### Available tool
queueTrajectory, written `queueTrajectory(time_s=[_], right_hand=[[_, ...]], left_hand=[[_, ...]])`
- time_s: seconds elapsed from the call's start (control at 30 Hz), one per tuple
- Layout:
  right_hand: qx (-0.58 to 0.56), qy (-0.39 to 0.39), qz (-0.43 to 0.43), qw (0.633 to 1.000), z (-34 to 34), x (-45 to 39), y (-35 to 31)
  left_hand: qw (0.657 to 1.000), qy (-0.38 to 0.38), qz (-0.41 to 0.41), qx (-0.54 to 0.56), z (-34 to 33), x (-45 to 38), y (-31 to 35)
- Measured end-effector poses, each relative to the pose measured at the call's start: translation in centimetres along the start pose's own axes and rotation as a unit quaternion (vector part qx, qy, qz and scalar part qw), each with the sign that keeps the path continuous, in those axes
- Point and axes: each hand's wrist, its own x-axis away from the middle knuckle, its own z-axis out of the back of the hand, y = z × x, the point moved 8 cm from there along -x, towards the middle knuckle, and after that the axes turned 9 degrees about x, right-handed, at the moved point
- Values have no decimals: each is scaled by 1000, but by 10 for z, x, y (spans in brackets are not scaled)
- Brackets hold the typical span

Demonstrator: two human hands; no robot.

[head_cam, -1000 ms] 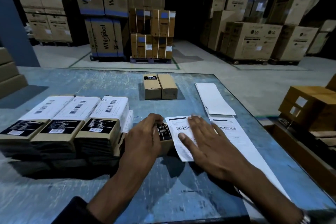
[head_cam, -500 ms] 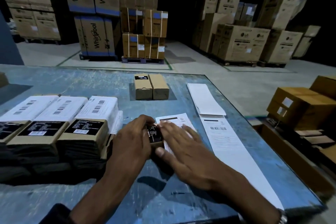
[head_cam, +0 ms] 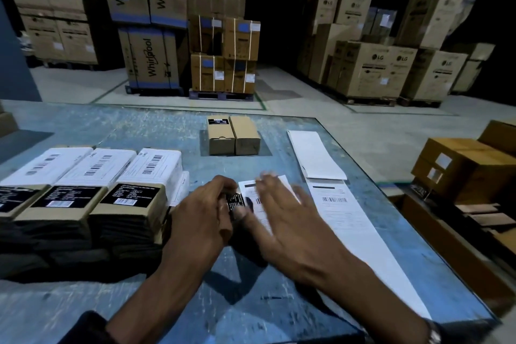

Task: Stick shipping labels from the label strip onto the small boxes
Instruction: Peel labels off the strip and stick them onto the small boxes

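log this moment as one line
left hand: grips small box | right hand: flat, pressing label | label strip: beside

Small boxes (head_cam: 234, 135): matt brown cardboard. Label strip (head_cam: 344, 212): smooth white paper. Bench (head_cam: 156, 131): blue painted surface, scuffed and worn. Stacked boxes (head_cam: 128, 204): cardboard, white paper labels.

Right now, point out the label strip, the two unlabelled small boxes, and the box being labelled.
label strip (head_cam: 339, 212): head view, printed label near the barcode.
unlabelled small boxes (head_cam: 234, 135): head view, seam between the pair.
box being labelled (head_cam: 236, 201): head view, black sticker between the hands.
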Motion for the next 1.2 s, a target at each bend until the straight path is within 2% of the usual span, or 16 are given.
queueTrajectory(time_s=[0.13,0.33,0.47,0.53,0.6,0.67,0.77,0.83,1.0,1.13,1.2], right_hand=[[16,-33,53,998,-23,-8,-11],[24,-89,-17,996,-19,1,55],[70,-142,-65,985,-13,14,89],[78,-118,-93,986,-2,18,93],[78,-49,-100,991,13,16,81],[77,0,-60,995,20,10,52],[46,-21,63,997,-1,1,-1],[33,-33,99,994,-18,-2,-14],[68,-23,71,995,-21,3,21],[73,-25,28,997,-20,10,51],[51,-39,13,998,-22,12,60]], left_hand=[[999,25,-32,15,7,0,7],[999,29,-20,-8,0,-3,-1],[999,26,-13,-27,-1,-1,-2],[999,24,-8,-33,-2,-1,-4],[999,27,0,-33,-1,-2,-6],[999,27,1,-31,-1,-2,-5],[1000,19,-11,-13,0,-2,-1],[999,20,-19,-21,1,-2,1],[999,24,-3,-25,-2,-4,-7],[996,9,-66,-65,-6,0,3],[995,-7,-70,-65,-10,0,3]])
